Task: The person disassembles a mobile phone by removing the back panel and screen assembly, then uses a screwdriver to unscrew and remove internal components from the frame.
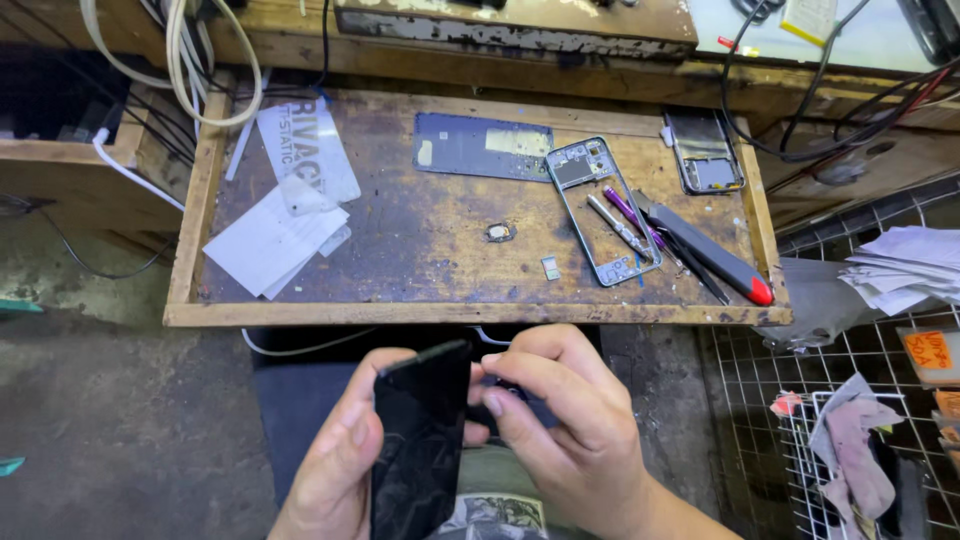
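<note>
Black glass first: a dark phone screen [420, 440] sits low over the lap, below the near edge of the wooden tray [470, 314]. Its long axis runs nearly straight up toward the tray, top end tipped a touch right. Left hand [335, 465] wraps its left edge from behind, fingers closed on it. Right hand [565, 420] is right alongside, fingertips curled in and pinching at the screen's upper right edge; whether it grips a small part there I cannot tell. Both hands touch it, the left carrying the weight.

Out from the screen, up on the tray: a bare phone frame [603, 212] up and right, with a metal tool [617, 225] and a purple one [630, 212] lying inside it. Right of the frame, a black tool with a red tip [712, 255]. A dark back cover [483, 146] lies straight above the screen. Up and left, white paper sheets [272, 240] and a clear printed bag [305, 150]. Far right of the screen, an orange handwritten tag [931, 351] on a wire rack [860, 400].
</note>
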